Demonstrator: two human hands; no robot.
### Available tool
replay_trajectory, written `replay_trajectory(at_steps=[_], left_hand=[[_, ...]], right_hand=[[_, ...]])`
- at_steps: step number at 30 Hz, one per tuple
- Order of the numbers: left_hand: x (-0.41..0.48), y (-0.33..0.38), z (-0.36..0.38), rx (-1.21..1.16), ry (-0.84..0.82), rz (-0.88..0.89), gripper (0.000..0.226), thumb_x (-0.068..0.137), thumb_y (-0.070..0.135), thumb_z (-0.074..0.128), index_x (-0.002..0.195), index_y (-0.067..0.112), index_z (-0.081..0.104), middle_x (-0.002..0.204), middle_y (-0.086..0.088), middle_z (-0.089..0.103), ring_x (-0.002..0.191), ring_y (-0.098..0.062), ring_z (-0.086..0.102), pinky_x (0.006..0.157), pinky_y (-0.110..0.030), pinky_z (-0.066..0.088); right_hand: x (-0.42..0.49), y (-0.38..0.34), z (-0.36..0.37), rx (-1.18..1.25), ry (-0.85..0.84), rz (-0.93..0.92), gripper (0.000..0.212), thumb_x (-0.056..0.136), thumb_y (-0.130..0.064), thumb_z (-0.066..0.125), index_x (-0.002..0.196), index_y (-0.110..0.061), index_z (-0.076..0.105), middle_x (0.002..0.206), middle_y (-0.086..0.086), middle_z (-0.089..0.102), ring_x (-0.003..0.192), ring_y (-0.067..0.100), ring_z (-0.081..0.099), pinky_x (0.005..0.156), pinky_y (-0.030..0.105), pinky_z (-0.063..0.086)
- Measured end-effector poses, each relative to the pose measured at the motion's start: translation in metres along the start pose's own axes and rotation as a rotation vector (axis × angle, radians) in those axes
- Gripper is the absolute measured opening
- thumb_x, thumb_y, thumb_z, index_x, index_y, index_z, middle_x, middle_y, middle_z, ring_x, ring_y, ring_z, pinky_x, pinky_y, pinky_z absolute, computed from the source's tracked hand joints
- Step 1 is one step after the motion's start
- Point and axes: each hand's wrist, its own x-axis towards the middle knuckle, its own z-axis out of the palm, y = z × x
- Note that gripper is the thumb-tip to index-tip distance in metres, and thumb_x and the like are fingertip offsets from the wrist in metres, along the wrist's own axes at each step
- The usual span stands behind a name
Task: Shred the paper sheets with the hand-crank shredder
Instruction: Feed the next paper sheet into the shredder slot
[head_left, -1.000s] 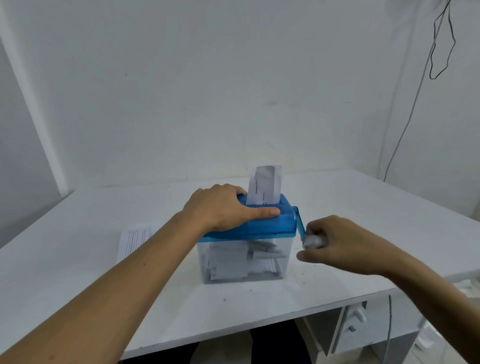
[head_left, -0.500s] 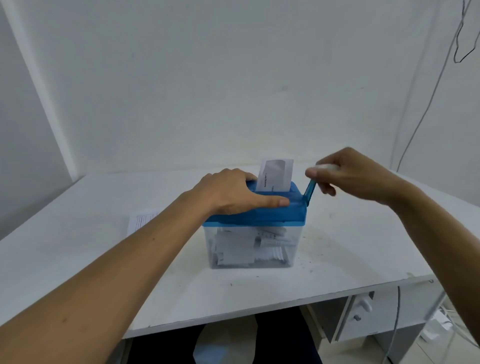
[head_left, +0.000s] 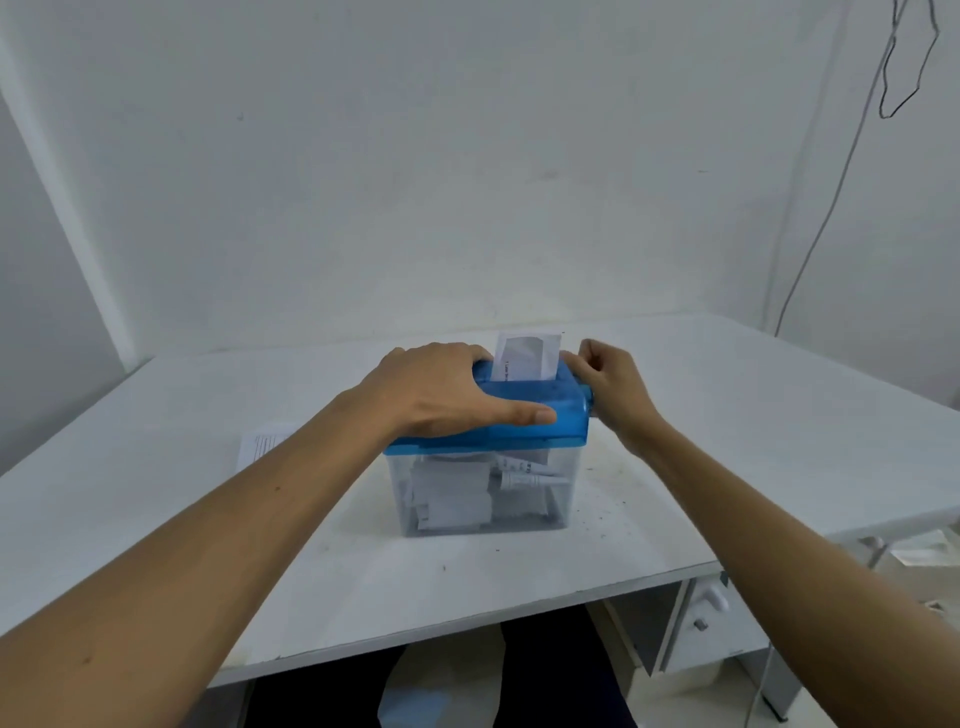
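Note:
The hand-crank shredder (head_left: 563, 421) has a blue top on a clear bin (head_left: 563, 506) holding several paper pieces. A short stub of a paper sheet (head_left: 527, 357) stands upright in its slot. My left hand (head_left: 441, 392) lies flat on the blue lid, fingers straight, thumb along the front. My right hand (head_left: 608, 382) is curled round the crank handle at the shredder's right rear; the handle itself is hidden in my fingers. Another printed sheet (head_left: 260, 447) lies flat on the table left of the shredder, partly hidden by my forearm.
The white table (head_left: 753, 441) runs to a front edge near me. A drawer unit (head_left: 701, 623) sits under its right side. A cable (head_left: 831, 208) hangs down the right wall. Small dark specks lie on the table right of the bin.
My right hand has carried the crank from low front-right, up over the top, to behind the shredder's right end. The paper stub stands lower in the slot. My left hand stayed on the lid.

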Motion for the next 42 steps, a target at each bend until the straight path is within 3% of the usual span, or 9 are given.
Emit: replay_trajectory(at_steps=[5,11,15,20,22,27,33,39,42], left_hand=[[-0.005,0.004,-0.001,0.024,0.021,-0.032,0.093,0.057,0.101,0.041,0.120,0.034,0.056,0.109,0.016,0.061,0.092,-0.013,0.057,0.078,-0.034,0.044],[-0.007,0.007,-0.004,0.020,0.018,-0.050,0.099,0.060,0.098,0.045,0.134,0.033,0.052,0.131,0.013,0.059,0.106,-0.017,0.055,0.085,-0.035,0.045],[-0.005,0.007,-0.004,0.005,0.012,-0.046,0.107,0.059,0.098,0.047,0.145,0.035,0.045,0.143,0.012,0.053,0.122,-0.017,0.053,0.090,-0.035,0.043],[-0.003,0.005,-0.006,-0.036,-0.026,-0.047,0.105,0.052,0.100,0.050,0.140,0.042,0.047,0.138,0.017,0.054,0.115,-0.015,0.054,0.089,-0.035,0.043],[-0.003,0.005,-0.007,-0.048,-0.046,-0.048,0.105,0.050,0.100,0.050,0.138,0.044,0.048,0.136,0.018,0.055,0.113,-0.014,0.053,0.090,-0.035,0.043],[-0.005,0.004,-0.006,-0.005,-0.037,-0.018,0.098,0.060,0.096,0.050,0.141,0.041,0.045,0.138,0.017,0.053,0.117,-0.015,0.052,0.098,-0.037,0.041],[-0.005,0.005,-0.006,0.005,-0.032,0.004,0.094,0.061,0.097,0.047,0.136,0.040,0.048,0.130,0.017,0.058,0.103,-0.012,0.052,0.092,-0.035,0.042],[-0.007,0.005,-0.006,0.001,-0.014,0.011,0.089,0.063,0.096,0.047,0.132,0.041,0.051,0.124,0.018,0.060,0.103,-0.013,0.055,0.092,-0.036,0.043],[-0.008,0.006,-0.006,0.002,-0.005,0.014,0.087,0.064,0.095,0.048,0.130,0.039,0.052,0.122,0.017,0.061,0.102,-0.013,0.055,0.091,-0.036,0.043]], right_hand=[[-0.030,0.010,0.008,-0.022,-0.086,0.161,0.024,0.099,-0.007,0.051,0.077,0.002,0.058,0.066,0.010,0.056,0.051,0.009,0.048,0.042,0.016,0.041],[-0.078,0.003,0.002,-0.055,-0.089,0.234,0.043,0.106,-0.033,0.041,0.075,-0.008,0.059,0.057,0.003,0.056,0.045,0.011,0.049,0.046,0.019,0.043],[-0.097,-0.015,-0.021,-0.065,-0.144,0.266,0.048,0.106,-0.035,0.039,0.074,-0.006,0.059,0.053,0.003,0.057,0.042,0.013,0.051,0.047,0.024,0.046],[-0.099,-0.048,-0.060,0.117,-0.370,0.104,0.039,0.092,-0.042,0.063,0.073,-0.008,0.058,0.059,-0.001,0.056,0.053,0.013,0.054,0.055,0.027,0.047],[-0.087,-0.063,-0.073,0.019,-0.417,-0.021,0.039,0.082,-0.045,0.075,0.070,-0.011,0.059,0.061,-0.003,0.056,0.059,0.010,0.054,0.058,0.024,0.049],[-0.046,-0.073,-0.075,-0.052,-0.253,-0.114,0.032,0.085,-0.046,0.071,0.075,-0.016,0.071,0.071,0.001,0.068,0.072,0.015,0.066,0.071,0.029,0.058],[-0.001,-0.053,-0.047,-0.065,-0.090,-0.093,0.033,0.090,-0.041,0.069,0.103,-0.013,0.057,0.097,-0.002,0.067,0.081,0.010,0.068,0.066,0.027,0.059],[-0.011,-0.009,-0.008,0.024,-0.071,0.026,0.032,0.100,-0.038,0.055,0.086,-0.009,0.052,0.077,0.000,0.062,0.066,0.010,0.058,0.054,0.017,0.049],[-0.027,0.008,-0.002,-0.050,-0.152,0.120,0.025,0.104,-0.021,0.046,0.092,-0.005,0.060,0.084,0.005,0.068,0.071,0.013,0.064,0.064,0.028,0.056]])
